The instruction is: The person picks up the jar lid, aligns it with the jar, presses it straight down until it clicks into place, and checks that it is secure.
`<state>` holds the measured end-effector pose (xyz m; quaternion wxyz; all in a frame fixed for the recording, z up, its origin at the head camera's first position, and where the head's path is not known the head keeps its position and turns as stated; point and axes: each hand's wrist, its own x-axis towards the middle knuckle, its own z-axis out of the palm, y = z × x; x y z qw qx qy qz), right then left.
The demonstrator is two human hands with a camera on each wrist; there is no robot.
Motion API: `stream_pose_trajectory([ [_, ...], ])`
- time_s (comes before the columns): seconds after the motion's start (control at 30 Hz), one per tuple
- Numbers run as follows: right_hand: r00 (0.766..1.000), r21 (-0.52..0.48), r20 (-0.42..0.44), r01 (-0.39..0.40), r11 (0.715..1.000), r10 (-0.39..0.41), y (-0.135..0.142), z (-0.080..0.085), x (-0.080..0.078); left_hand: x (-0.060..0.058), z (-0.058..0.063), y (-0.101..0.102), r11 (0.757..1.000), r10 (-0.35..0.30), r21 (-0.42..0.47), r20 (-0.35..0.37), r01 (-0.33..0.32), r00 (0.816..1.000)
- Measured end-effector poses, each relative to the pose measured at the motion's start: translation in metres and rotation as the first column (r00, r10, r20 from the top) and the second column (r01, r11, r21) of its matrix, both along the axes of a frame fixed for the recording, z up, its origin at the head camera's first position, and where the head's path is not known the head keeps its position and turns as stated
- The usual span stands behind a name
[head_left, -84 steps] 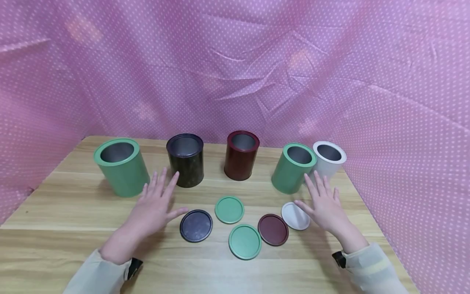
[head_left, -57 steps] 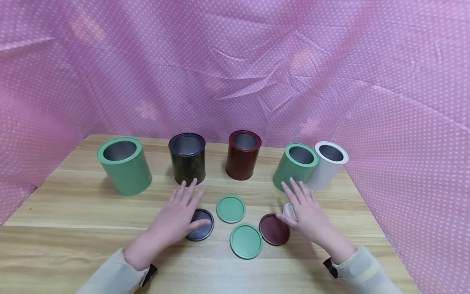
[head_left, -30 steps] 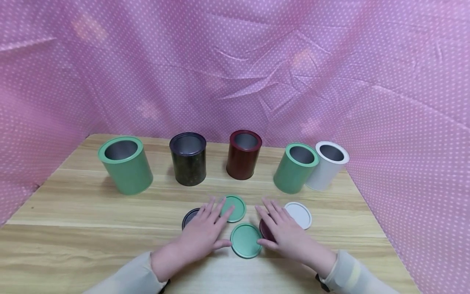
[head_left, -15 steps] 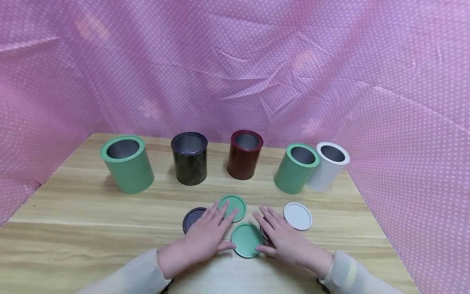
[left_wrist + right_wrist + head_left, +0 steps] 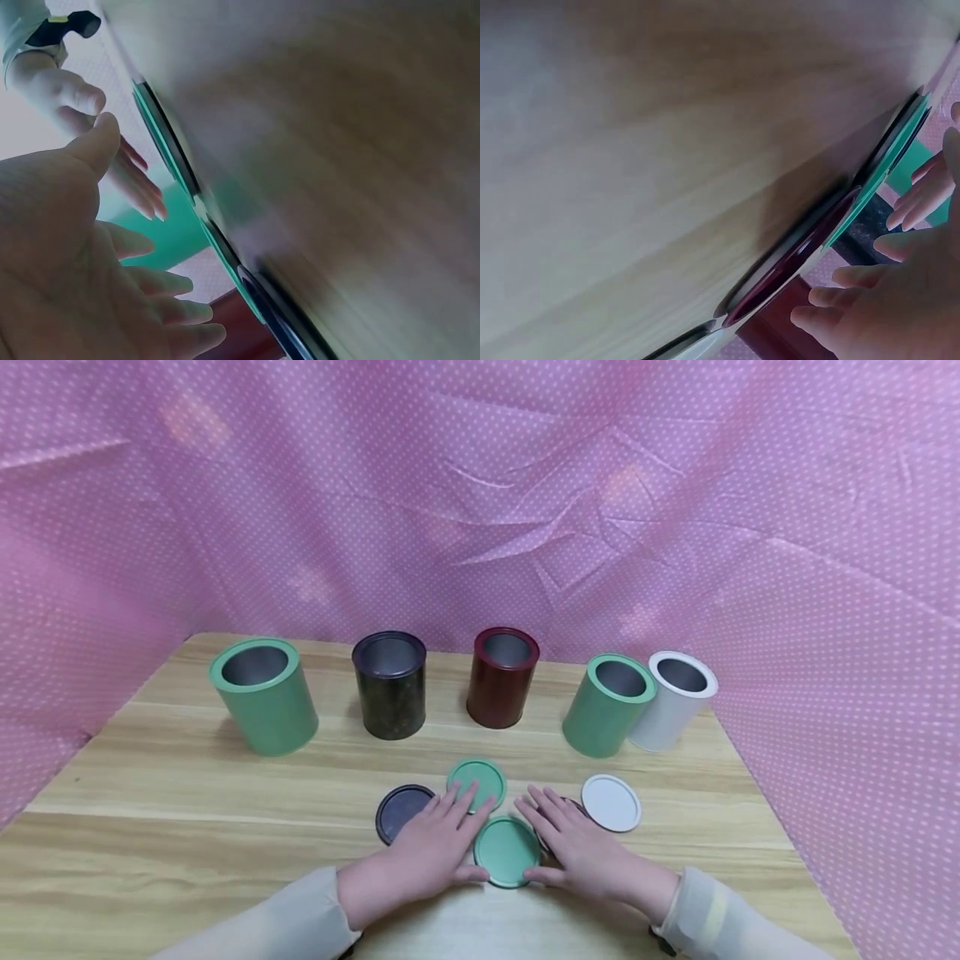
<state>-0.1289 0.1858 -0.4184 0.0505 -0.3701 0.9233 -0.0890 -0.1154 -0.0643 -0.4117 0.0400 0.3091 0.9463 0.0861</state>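
Both hands hold nothing, fingers stretched out. My left hand (image 5: pixel 431 852) hovers over the right part of the dark lid (image 5: pixel 399 812), its fingertips overlapping the far green lid (image 5: pixel 483 774) in the head view. My right hand (image 5: pixel 587 856) covers most of the dark red lid (image 5: pixel 799 251). Between the two thumbs lies the near green lid (image 5: pixel 507 852), the thumb tips at its front edge in the head view. A white lid (image 5: pixel 611 803) lies just beyond my right hand. Both wrist views show a gap between the hands and the lids.
Along the back of the wooden table (image 5: pixel 187 827) stand uncovered tins: a green tin (image 5: pixel 273 714), a dark tin (image 5: pixel 392 703), a dark red tin (image 5: pixel 497 693), another green tin (image 5: pixel 602 722) and a white tin (image 5: pixel 666 722) close behind it. A pink dotted cloth (image 5: pixel 375 527) hangs around.
Both hands have come inward and nearer from the tins to above the lids; in the last half second they barely move. Tins and lids stay where they were, apart from a slight view shift.
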Motion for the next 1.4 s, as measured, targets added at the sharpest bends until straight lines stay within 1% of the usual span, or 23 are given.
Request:
stream_pose_trajectory([
  [0.17, 0.999, 0.014, 0.034, -0.014, 1.0, 0.014, 0.003, -0.004, -0.001, 0.006, 0.0, 0.004, 1.0, 0.003, -0.027, 0.021, -0.002, 1.0],
  [0.27, 0.998, 0.021, 0.054, -0.024, 0.999, 0.022, 0.004, -0.006, -0.001, 0.008, -0.001, 0.007, 0.998, 0.005, -0.058, 0.009, -0.004, 1.0],
  [0.53, 0.997, 0.03, 0.05, -0.056, 0.998, 0.055, 0.007, -0.009, 0.001, 0.012, -0.008, 0.012, 0.994, 0.01, -0.113, -0.001, -0.01, 1.0],
  [0.7, 0.997, 0.039, 0.074, -0.039, 0.999, 0.036, 0.005, -0.012, 0.002, 0.013, -0.013, 0.012, 0.988, 0.002, -0.154, -0.019, -0.005, 1.0],
  [0.87, 0.997, 0.036, 0.078, -0.031, 0.999, 0.028, 0.003, -0.01, 0.002, 0.01, -0.014, 0.012, 0.983, -0.004, -0.185, -0.03, -0.002, 1.0],
  [1.1, 0.997, 0.054, 0.076, -0.034, 0.998, 0.03, 0.002, -0.007, 0.0, 0.008, -0.011, 0.014, 0.982, -0.006, -0.188, -0.036, -0.001, 0.999],
  [1.23, 0.998, 0.063, 0.049, -0.052, 0.997, 0.049, 0.002, -0.008, -0.001, 0.009, -0.01, 0.013, 0.983, -0.012, -0.182, -0.038, 0.005, 0.999],
  [1.3, 0.998, 0.057, 0.035, -0.059, 0.997, 0.057, 0.002, -0.008, -0.001, 0.009, -0.009, 0.013, 0.986, -0.013, -0.165, -0.04, 0.006, 0.999],
  [1.4, 0.998, 0.055, 0.041, -0.051, 0.997, 0.048, 0.0, -0.006, -0.002, 0.007, -0.008, 0.013, 0.992, -0.01, -0.124, -0.031, 0.006, 0.999],
])
